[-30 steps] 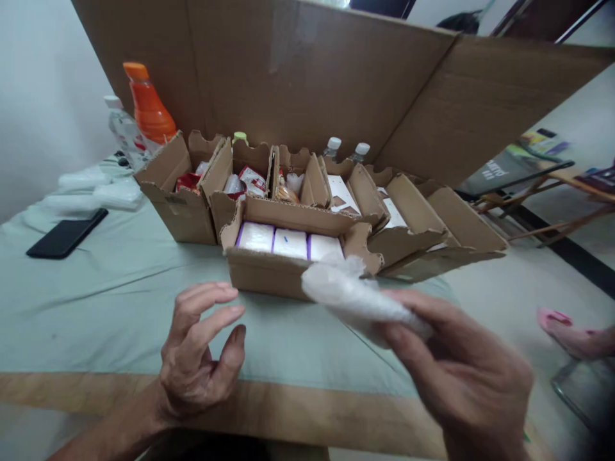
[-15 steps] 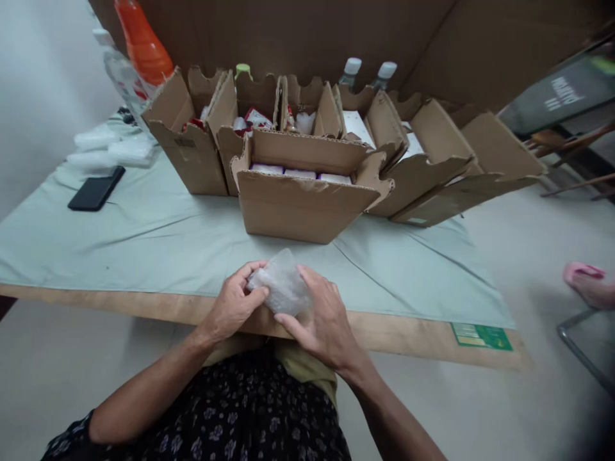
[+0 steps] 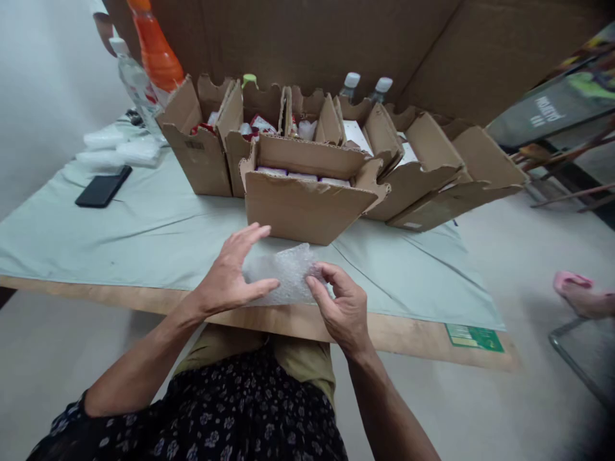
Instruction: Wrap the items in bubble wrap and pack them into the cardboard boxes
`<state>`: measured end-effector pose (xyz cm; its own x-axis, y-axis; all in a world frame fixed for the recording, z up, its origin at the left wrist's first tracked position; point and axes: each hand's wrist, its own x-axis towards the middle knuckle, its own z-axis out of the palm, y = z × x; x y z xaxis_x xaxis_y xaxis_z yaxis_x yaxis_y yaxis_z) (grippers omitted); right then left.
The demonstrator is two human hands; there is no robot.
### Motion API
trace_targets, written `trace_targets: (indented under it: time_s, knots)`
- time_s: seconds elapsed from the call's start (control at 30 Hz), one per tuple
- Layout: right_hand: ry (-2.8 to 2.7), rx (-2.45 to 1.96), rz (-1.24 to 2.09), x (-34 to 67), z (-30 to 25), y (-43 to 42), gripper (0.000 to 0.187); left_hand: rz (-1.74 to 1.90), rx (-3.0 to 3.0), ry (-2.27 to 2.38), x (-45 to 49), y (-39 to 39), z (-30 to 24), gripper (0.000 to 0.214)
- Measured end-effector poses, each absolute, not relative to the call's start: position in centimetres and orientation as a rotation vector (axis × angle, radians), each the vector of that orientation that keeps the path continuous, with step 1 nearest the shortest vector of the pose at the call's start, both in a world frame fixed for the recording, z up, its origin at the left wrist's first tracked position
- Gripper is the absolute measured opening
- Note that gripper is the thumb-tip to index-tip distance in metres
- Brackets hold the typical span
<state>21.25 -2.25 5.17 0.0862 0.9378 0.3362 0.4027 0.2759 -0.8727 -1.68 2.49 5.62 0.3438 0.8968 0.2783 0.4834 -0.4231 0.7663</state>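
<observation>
Our right hand pinches the bubble wrap, our left hand is spread at its nine o'clock, a carton at twelve

Left hand spread, thumb apart, right hand curled in a pinch, both forearms angled inward

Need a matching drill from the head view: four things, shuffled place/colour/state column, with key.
1. Bubble wrap
2. Black phone
3. Slipper
4. Left hand

A. Pink, near the picture's right edge
B. Thumb spread away from the fingers
C. Pinched by the right hand
D. Flat on the pale green cloth

Pairs: 1-C, 2-D, 3-A, 4-B
</observation>
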Motion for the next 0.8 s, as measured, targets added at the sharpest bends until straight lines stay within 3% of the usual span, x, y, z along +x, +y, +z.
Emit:
trace_targets:
  time_s: [0.1, 0.2, 0.37, 0.5, 0.6, 0.7, 0.8]
  knots:
    - [-1.488, -1.266, 0.607, 21.6, 5.8, -2.4, 0.005, 0.608, 2.142, 1.124, -0.5, 3.9, 5.7, 0.064]
    - [-1.438, -1.307, 0.546, 22.9, 5.7, -2.6, 0.003, 0.333, 2.119, 1.105, -0.8, 4.9, 4.2, 0.029]
    - [-1.288, -1.402, 0.443, 26.3, 5.2, -3.3, 0.008, 0.275, 2.02, 1.019, -3.4, 3.8, 3.0, 0.014]
    - [-1.267, -1.38, 0.42, 28.4, 6.2, -3.3, 0.009, 0.442, 1.68, 1.117, -5.5, 2.9, 4.6, 0.015]
    - [-1.323, -1.329, 0.342, 28.9, 8.8, -1.7, 0.01, 0.789, 1.559, 1.168, -6.2, 4.5, 8.0, 0.022]
    - [-1.375, -1.24, 0.154, 29.1, 13.0, 1.9, 0.01, 1.149, 1.688, 1.249, -5.4, 8.2, 13.1, 0.023]
    - [-1.508, -1.209, -0.005, 29.5, 17.0, 7.0, 0.008, 1.252, 1.995, 1.455, -3.3, 12.8, 17.6, 0.02]
